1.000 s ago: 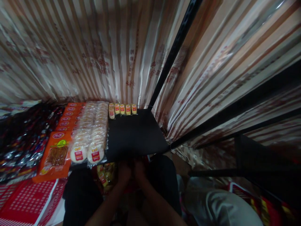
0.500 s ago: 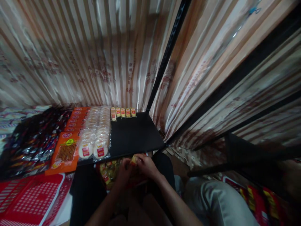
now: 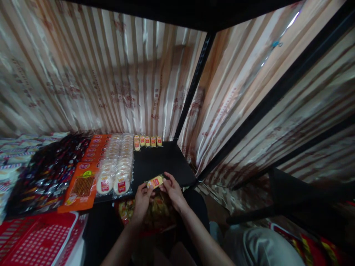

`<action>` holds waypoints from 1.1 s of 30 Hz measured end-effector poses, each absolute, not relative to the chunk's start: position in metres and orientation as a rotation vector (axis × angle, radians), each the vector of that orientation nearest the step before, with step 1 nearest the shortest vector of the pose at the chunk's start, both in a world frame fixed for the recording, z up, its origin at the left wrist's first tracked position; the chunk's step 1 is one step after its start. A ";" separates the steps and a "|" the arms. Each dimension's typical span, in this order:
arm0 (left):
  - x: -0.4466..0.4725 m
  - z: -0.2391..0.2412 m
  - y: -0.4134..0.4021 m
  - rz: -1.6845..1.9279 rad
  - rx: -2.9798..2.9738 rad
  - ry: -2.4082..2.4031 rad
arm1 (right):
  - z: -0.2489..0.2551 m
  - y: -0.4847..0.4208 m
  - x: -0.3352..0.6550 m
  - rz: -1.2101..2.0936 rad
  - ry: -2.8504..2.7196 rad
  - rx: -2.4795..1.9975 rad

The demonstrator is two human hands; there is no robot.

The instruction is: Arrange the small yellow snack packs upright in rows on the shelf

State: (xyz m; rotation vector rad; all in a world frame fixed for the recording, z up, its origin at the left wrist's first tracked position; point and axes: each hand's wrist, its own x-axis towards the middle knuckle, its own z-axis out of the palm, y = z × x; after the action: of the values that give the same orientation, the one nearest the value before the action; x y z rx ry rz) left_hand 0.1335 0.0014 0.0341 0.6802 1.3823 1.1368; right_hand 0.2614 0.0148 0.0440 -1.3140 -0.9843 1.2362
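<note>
Between my two hands is a small yellow wrapped snack (image 3: pixel 155 182) with a red and white label. My left hand (image 3: pixel 142 201) pinches its left end, and my right hand (image 3: pixel 172 190) grips the right end. Below them, on my lap, lies an open bag (image 3: pixel 155 214) full of similar yellow packets, partly hidden by my forearms. Ahead, at the back of the black shelf (image 3: pixel 158 159), stands a short row of the same wrapped snacks (image 3: pixel 148 141), with a second one in front of the leftmost.
Left of the bare shelf part lie clear-wrapped round white crackers (image 3: pixel 121 184), orange snack bags (image 3: pixel 80 184) and dark shiny packets (image 3: pixel 41 173). A red basket (image 3: pixel 41 236) sits at the lower left. Black shelf posts (image 3: pixel 194 88) stand before the striped curtain. A person's pale-trousered knee (image 3: pixel 252 244) is at right.
My hands have risen from over the bag toward the shelf's front edge, bringing up the wrapped snack, now held lengthwise between them. The view has tilted up slightly.
</note>
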 end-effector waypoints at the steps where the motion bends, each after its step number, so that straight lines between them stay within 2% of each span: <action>1: 0.134 0.040 0.005 1.152 0.652 1.376 | 0.039 0.014 0.258 1.253 -0.926 -1.306; 4: 0.135 0.051 0.019 1.197 0.697 1.385 | 0.026 0.013 0.252 1.287 -0.893 -1.291; 7: 0.130 0.053 0.035 1.156 0.897 1.468 | 0.022 0.016 0.251 1.181 -1.083 -1.331; 13: 0.115 0.062 0.065 1.026 1.369 1.581 | 0.044 0.045 0.254 0.824 -1.469 -1.524; 16: 0.112 0.068 0.079 0.982 1.491 1.579 | 0.050 0.066 0.251 0.837 -1.558 -1.525; 23: 0.111 0.060 0.120 0.948 1.590 1.628 | 0.041 0.114 0.239 0.764 -1.705 -1.562; 29: 0.121 0.055 0.158 1.035 1.415 1.828 | 0.034 0.166 0.230 0.627 -1.708 -1.718; 33: 0.128 0.055 0.179 1.019 1.371 1.797 | 0.032 0.197 0.222 0.536 -1.703 -1.788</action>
State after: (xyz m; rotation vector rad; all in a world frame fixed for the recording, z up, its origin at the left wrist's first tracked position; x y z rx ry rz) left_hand 0.1276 0.1789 0.0553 1.3711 1.7968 1.0187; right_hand 0.2216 0.1971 0.0323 -1.7876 -1.7030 0.5362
